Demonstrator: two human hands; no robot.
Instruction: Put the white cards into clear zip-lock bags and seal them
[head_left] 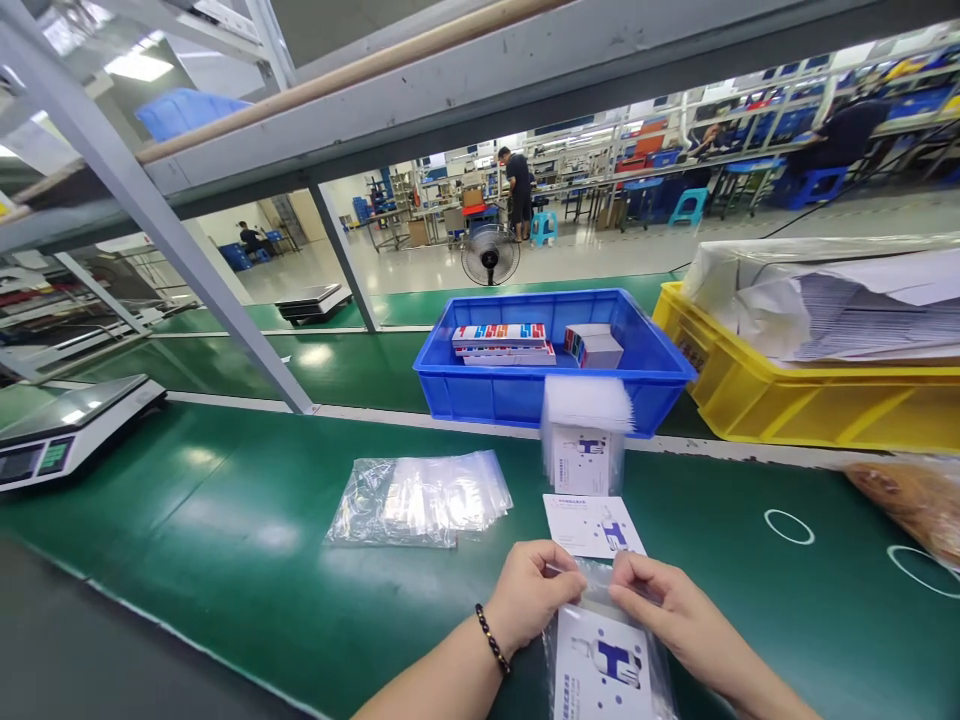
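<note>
My left hand (pixel 532 592) and my right hand (pixel 660 600) both pinch the top edge of a clear plastic bag (pixel 606 655) that contains a white printed card with a blue logo. The bag lies on the green belt close to me. Just beyond my fingers a loose white card (pixel 592 524) lies flat. Behind it a stack of the same cards (pixel 586 440) stands upright and looks blurred. A pile of empty clear bags (pixel 421 498) rests to the left of the cards.
A blue bin (pixel 525 385) with small packed boxes sits behind the cards. A yellow bin (pixel 810 400) of papers stands at the right. A weighing scale (pixel 67 425) is at far left. People work at distant benches.
</note>
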